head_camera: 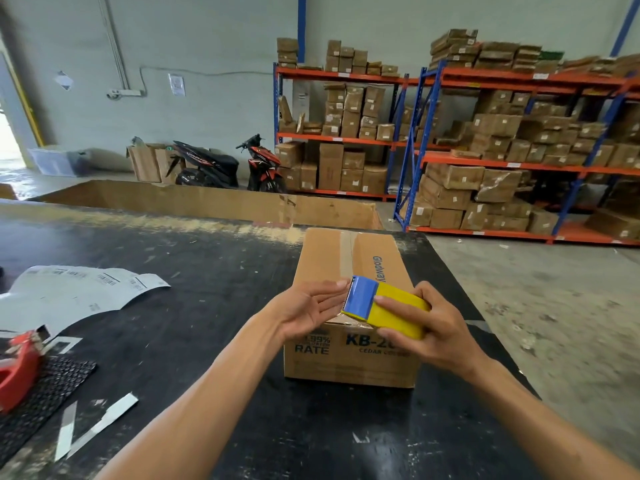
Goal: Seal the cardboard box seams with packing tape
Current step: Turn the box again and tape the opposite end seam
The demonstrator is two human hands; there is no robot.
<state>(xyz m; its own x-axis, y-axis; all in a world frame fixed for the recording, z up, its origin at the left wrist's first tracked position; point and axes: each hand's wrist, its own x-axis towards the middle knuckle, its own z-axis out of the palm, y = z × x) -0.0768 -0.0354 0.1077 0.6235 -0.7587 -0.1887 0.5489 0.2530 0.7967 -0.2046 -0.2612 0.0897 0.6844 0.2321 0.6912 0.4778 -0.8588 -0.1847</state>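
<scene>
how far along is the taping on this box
Done: a tape strip already runs along the top centre seam of the cardboard box. In hand: the right hand grips the tape dispenser at the near edge, the left hand at its blade end. Left: other seams; none visibly taped.

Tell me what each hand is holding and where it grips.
The right hand grips the tape dispenser by its yellow body. The left hand is open, holding nothing, its fingers at the dispenser's blue blade end.
</scene>
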